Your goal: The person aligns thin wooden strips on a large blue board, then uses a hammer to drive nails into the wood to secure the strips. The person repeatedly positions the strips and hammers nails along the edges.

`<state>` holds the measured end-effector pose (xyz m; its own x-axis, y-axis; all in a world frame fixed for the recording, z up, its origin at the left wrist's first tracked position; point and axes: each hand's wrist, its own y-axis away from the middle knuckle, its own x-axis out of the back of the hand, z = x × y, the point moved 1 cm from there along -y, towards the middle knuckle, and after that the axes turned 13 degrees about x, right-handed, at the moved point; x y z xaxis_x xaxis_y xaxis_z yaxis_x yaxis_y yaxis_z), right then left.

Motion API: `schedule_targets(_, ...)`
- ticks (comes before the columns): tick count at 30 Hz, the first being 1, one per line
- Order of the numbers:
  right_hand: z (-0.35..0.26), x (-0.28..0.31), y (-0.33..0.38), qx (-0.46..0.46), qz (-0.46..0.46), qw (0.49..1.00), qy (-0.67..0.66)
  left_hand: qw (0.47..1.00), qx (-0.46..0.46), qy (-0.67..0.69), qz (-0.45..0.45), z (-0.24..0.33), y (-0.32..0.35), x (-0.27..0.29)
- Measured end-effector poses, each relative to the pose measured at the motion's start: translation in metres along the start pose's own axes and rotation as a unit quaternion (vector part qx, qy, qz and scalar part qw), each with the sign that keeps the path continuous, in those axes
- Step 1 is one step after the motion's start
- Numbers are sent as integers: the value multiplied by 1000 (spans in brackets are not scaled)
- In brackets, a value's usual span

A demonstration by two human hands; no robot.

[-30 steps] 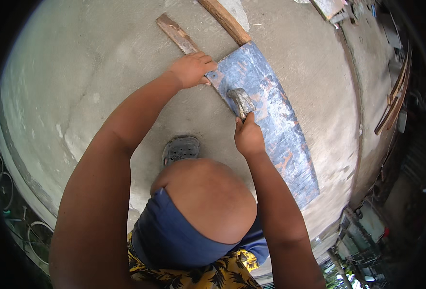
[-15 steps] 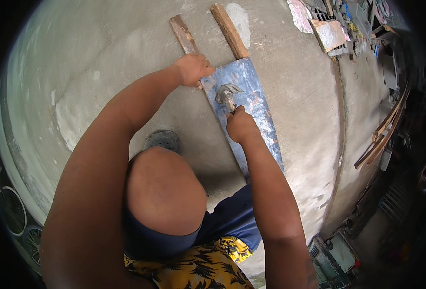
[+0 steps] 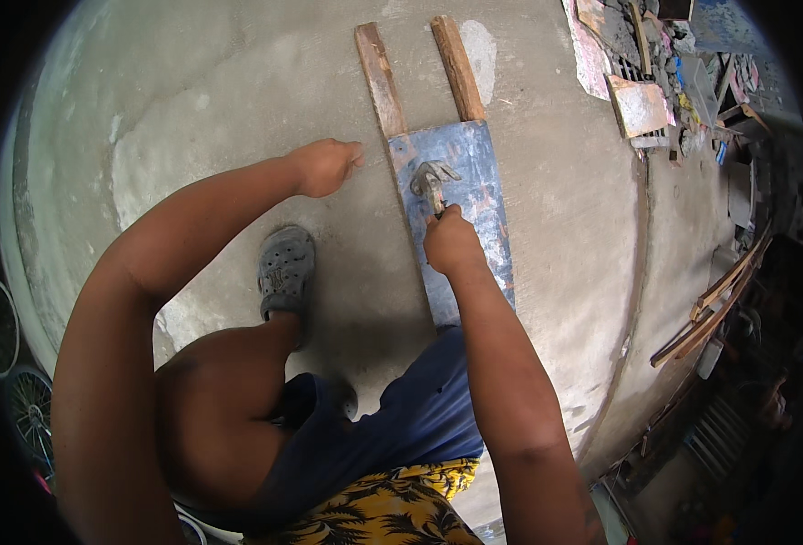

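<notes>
My right hand [image 3: 453, 240] is wrapped round the handle of a claw hammer [image 3: 434, 174], whose metal head lies over a blue, scuffed board [image 3: 470, 154]. The board rests on two wooden strips, a left one [image 3: 381, 82] and a right one [image 3: 459, 73], which stick out past its far edge. To the left of the board, apart from it, my left hand [image 3: 324, 167] hovers over the floor with its fingers drawn together. Whatever those fingers hold, if anything, is too small to make out.
Under everything is a concrete floor [image 3: 238, 100]. My foot in a grey clog [image 3: 286, 268] stands left of the board. Rubble and scrap with a flat broken piece [image 3: 639, 107] lie at the far right, long wooden slats [image 3: 710, 304] at the right, and a bicycle wheel [image 3: 29, 409] at the left.
My left hand has let go of the board's far left corner and moved left. My left knee has swung left, uncovering the clog. The hammer stays over the board.
</notes>
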<state>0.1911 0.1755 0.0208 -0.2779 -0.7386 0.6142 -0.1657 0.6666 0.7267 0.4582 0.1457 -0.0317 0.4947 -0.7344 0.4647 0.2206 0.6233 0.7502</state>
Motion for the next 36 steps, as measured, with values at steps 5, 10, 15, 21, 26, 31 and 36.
schedule_targets(5, 7, 0, -3, 33, -7, 999, -17, 997, -2, -47, 57, -10, -14, -24)
schedule_targets(10, 17, -2, -9, 43, 0, 999, -13, 935, 62, 286, 199, 17, -48, -36)
schedule_targets(15, 18, 0, -8, 23, -6, 999, -40, 917, -2, 311, 250, 23, -76, -60)
schedule_targets(21, 17, 1, -8, 38, -5, 999, -31, 847, 62, 479, 223, 11, -95, -69)
schedule_targets(26, 32, 3, -12, 50, 4, 998, -49, 843, 45, 481, 237, 18, -92, -80)
schedule_targets(31, 34, -2, -13, 70, 14, 997, -35, 873, 68, 410, 254, 22, -91, -81)
schedule_targets(36, 31, 2, -8, 54, 10, 998, -44, 899, 71, 333, 275, 26, -90, -77)
